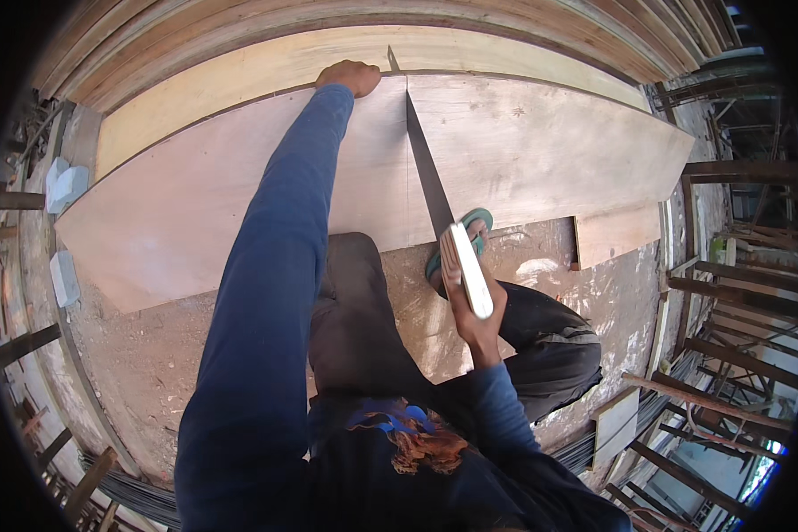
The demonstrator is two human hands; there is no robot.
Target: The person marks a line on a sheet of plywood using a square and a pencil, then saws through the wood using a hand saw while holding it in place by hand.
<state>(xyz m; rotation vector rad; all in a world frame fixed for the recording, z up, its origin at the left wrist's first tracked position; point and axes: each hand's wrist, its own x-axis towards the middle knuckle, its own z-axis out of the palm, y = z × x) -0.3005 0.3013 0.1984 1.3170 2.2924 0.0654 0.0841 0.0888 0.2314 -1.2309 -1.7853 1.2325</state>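
A wide plywood sheet (541,151) lies across in front of me, with a thin straight line running over it from its far edge toward me. My right hand (481,326) is closed around the pale handle of a handsaw (429,177). Its dark blade slants over the sheet and crosses the far edge beside the line, with the tip showing past that edge. Just left of the blade, my left hand (353,78) is closed on the sheet's far edge; its fingertips are partly hidden.
Behind the sheet lie a paler board (266,66) and stacked long planks (177,40). My sandalled foot (477,229) is by the near edge. A smaller plywood piece (619,235) sits at right, white blocks (66,186) at left. Wooden beams (745,173) and dark rods line the sides.
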